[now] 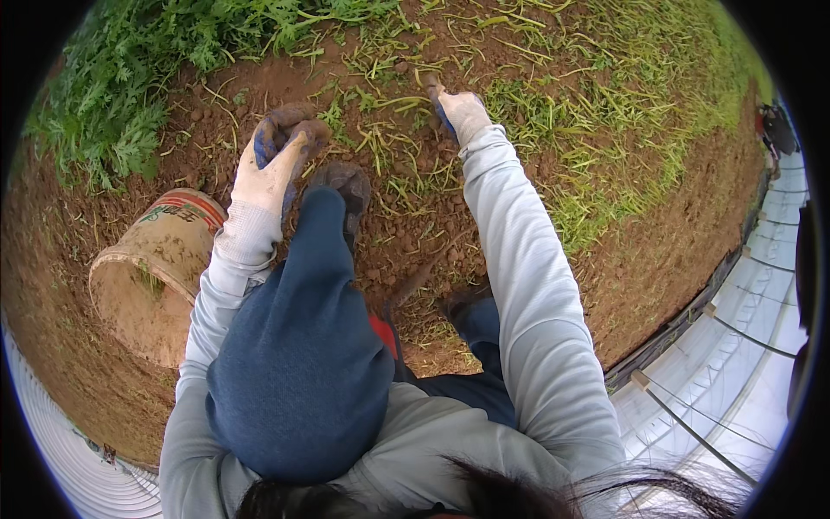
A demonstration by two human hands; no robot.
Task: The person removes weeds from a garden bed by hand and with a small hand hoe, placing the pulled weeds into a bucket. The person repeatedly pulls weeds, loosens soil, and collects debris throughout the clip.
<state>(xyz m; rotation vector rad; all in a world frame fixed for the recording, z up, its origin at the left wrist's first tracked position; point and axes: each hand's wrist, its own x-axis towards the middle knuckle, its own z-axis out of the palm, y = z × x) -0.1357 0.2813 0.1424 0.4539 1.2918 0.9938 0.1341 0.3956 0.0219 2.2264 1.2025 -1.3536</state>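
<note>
Both hands wear pale work gloves with blue, soil-stained palms and fingers. My left hand (279, 149) is raised over the soil at centre left, its fingers curled toward the thumb; whether anything is between them cannot be told. To the right, my right hand (457, 110) reaches down to the ground with its fingers pointing away from me, beside pale cut stems (405, 102). What lies under its fingers is hidden. Leafy green plants (123, 91) stand at the upper left, with serrated leaves. Cut stems and leaves (583, 123) are strewn over the brown soil.
A dirty plastic bucket (152, 276) lies on its side left of my raised knee. My boot (343, 188) is just below my left hand. A dark edging and white plastic sheeting (720, 363) with thin ribs run along the right.
</note>
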